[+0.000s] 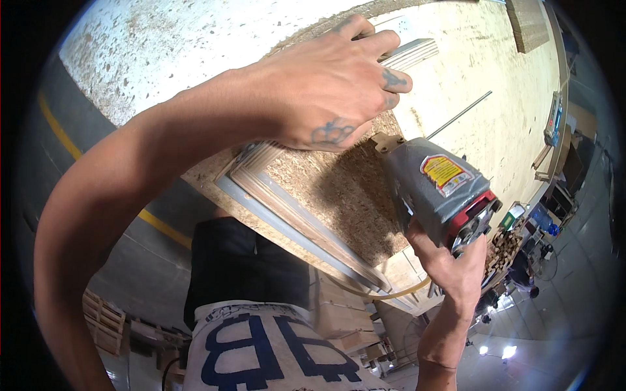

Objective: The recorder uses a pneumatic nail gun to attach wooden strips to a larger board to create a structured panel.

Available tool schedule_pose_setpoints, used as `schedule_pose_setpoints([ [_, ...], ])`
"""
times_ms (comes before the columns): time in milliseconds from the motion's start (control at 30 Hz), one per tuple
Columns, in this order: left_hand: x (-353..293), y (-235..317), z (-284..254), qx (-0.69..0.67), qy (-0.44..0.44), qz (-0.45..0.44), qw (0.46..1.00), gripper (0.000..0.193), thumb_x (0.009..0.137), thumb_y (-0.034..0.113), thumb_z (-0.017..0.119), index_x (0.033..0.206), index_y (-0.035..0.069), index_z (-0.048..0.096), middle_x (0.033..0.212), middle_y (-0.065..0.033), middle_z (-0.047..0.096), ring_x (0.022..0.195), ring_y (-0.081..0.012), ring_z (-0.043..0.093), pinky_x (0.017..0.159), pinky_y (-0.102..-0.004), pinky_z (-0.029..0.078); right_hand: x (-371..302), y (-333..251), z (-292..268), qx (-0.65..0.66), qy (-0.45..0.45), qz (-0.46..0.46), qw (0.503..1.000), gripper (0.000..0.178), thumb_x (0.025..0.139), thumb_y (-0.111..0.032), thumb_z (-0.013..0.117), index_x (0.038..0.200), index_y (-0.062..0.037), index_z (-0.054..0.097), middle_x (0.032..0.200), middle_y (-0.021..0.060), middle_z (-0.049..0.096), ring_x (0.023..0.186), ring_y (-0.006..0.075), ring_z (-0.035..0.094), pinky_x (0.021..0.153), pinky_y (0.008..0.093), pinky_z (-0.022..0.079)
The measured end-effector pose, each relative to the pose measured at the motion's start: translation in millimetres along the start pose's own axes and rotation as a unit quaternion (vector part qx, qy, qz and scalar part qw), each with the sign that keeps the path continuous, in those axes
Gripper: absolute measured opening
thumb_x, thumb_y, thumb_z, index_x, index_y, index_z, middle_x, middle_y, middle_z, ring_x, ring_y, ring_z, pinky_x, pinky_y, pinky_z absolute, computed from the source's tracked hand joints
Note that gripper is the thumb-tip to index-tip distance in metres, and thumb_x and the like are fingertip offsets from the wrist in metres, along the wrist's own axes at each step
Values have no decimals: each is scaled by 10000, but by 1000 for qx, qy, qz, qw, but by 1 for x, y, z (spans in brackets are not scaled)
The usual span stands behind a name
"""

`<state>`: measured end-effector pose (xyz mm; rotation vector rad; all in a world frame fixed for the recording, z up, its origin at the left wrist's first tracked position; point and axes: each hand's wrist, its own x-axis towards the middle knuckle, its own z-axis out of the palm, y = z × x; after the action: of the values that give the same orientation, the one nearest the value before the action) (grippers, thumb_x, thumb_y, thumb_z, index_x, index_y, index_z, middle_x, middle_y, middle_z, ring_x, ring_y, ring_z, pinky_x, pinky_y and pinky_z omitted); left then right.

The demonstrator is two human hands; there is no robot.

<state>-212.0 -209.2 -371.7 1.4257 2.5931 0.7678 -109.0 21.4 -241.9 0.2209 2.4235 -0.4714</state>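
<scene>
My left hand (332, 91) presses down on a wooden frame (306, 221) of pale moulding strips lying on a chipboard workbench (339, 189). Its fingers are curled over the far corner piece (411, 52) of the frame. My right hand (450, 260) grips a grey pneumatic nail gun (433, 189) with a red rear cap and a yellow label. The gun's nose points at the frame right beside my left hand. A yellowish air hose (391, 294) curves away under the bench edge.
A thin metal rod (460, 115) lies on the bench beyond the gun. A wooden board (528, 23) rests at the far end. Stacked wood pieces (505, 247) and a pallet (101, 322) stand on the grey floor with a yellow line (62, 133).
</scene>
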Motion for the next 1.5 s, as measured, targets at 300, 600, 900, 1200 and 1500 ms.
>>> schedule_pose_setpoints([
  [300, 0, 0, 6, 17, 27, -9, 999, 206, 895, 187, 641, 935, 62, 799, 1279, -34, 685, 1249, -252, 494, 1119, -435, 345, 8, -7, -2, 7, 37, 16, 999, 408, 695, -239, 878, 1024, -49, 728, 1001, 163, 692, 962, 331, 591, 828, 418, 504],
  [600, 17, -16, -29, -102, -162, 59, 980, 374, 996, 223, 432, 1135, -46, 651, 1088, -135, 601, 1008, -277, 461, 949, -434, 330, 10, -14, -3, 53, 24, 6, 998, 377, 694, -215, 864, 1005, -53, 724, 1021, 142, 701, 978, 338, 585, 877, 428, 485],
  [900, 14, -14, -5, -87, -65, 56, 992, 362, 945, 221, 465, 1040, -49, 688, 1068, -119, 611, 991, -264, 451, 915, -429, 329, 4, -12, 0, 11, 40, -56, 998, 380, 728, -163, 826, 1060, -21, 708, 991, 127, 688, 931, 242, 623, 817, 374, 516],
  [1200, 9, -16, 0, -84, -44, 56, 994, 378, 950, 206, 448, 1015, -60, 708, 1106, -141, 610, 1024, -278, 449, 912, -441, 332, 10, -18, -3, -2, -9, -9, 1000, 437, 703, -255, 874, 1059, -55, 719, 1103, 150, 682, 1051, 349, 588, 941, 432, 481],
  [1500, 5, -7, -11, -31, -72, 50, 996, 311, 912, 204, 540, 989, -7, 755, 1211, -85, 652, 1121, -269, 480, 997, -456, 367, 10, -33, -8, -21, -12, -100, 995, 236, 763, -71, 778, 989, -21, 731, 830, 45, 727, 753, 140, 681, 712, 287, 539],
])
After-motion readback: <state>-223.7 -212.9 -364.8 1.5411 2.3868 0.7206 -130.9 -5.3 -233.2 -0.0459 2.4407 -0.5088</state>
